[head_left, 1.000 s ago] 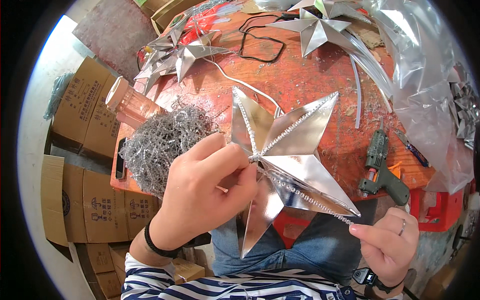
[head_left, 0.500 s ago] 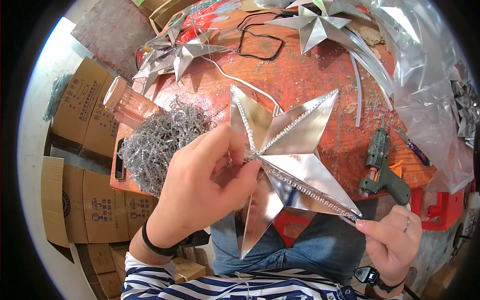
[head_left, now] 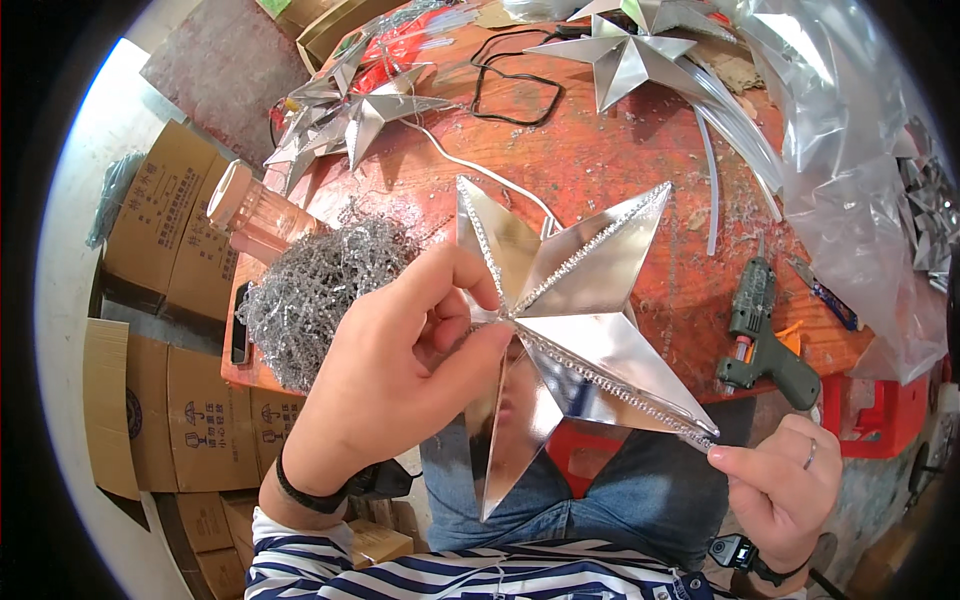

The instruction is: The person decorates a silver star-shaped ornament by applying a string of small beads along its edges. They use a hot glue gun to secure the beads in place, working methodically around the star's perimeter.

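Note:
A shiny silver five-pointed star (head_left: 600, 350) is held tilted over my lap, at the table's near edge. Sparkly silver trim (head_left: 612, 384) runs along several of its ridges from the centre outwards. My left hand (head_left: 400, 355) is at the star's centre, thumb and index finger closing on the trim where the ridges meet; its other fingers curl. Past the lower right point, my right hand (head_left: 785, 480) pinches the trailing end of the trim between thumb and finger, stretching it along that ridge. A tangled heap of silver trim (head_left: 325, 305) lies beside my left hand.
A dark green glue gun (head_left: 765, 335) and a utility knife (head_left: 828, 298) lie at right on the red table (head_left: 620, 150). More silver stars (head_left: 632, 62), clear plastic sheeting (head_left: 840, 180) and a pinkish cup (head_left: 262, 205) stand around. Cardboard boxes (head_left: 205, 410) are stacked at left.
My left index finger has lifted and spread a little from the thumb at the star's centre. The star has shifted very slightly; my right hand keeps its pinch on the trim.

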Demonstrator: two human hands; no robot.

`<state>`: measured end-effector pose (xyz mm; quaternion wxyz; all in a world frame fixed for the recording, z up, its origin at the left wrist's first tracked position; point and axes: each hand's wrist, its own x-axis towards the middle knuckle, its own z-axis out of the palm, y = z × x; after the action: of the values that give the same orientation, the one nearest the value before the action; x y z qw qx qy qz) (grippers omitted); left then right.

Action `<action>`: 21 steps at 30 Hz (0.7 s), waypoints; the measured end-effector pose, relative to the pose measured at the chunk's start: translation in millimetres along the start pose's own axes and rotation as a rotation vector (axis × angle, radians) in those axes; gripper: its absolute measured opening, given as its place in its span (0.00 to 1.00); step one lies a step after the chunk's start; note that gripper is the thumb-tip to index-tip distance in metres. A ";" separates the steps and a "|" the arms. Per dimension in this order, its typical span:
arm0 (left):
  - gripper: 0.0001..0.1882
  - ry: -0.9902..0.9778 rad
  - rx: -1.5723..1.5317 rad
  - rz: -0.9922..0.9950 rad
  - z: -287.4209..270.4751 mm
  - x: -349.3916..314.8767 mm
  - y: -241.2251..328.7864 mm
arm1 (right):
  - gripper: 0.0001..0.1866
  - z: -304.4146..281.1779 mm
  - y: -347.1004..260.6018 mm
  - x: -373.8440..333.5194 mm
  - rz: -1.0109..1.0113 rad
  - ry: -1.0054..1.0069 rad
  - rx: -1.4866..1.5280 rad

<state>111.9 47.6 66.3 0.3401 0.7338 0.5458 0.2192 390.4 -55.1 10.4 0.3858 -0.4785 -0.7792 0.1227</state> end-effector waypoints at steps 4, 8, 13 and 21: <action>0.06 -0.013 -0.025 -0.023 -1.2 -0.3 0.2 | 0.22 0.1 1.1 -0.5 -0.011 -0.010 0.001; 0.06 0.011 -0.007 -0.005 1.1 -1.2 -1.6 | 0.21 -0.3 0.7 0.0 -0.012 -0.013 0.001; 0.06 0.024 0.045 0.008 1.9 -0.2 -2.8 | 0.21 -1.0 0.1 -0.4 0.000 -0.014 -0.005; 0.07 0.079 0.136 0.009 6.8 1.6 -0.2 | 0.21 3.9 3.7 -3.3 0.022 0.002 -0.001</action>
<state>116.9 47.4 61.5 0.2668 0.7482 0.5692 0.2120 390.9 -55.2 4.0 0.3848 -0.4875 -0.7735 0.1261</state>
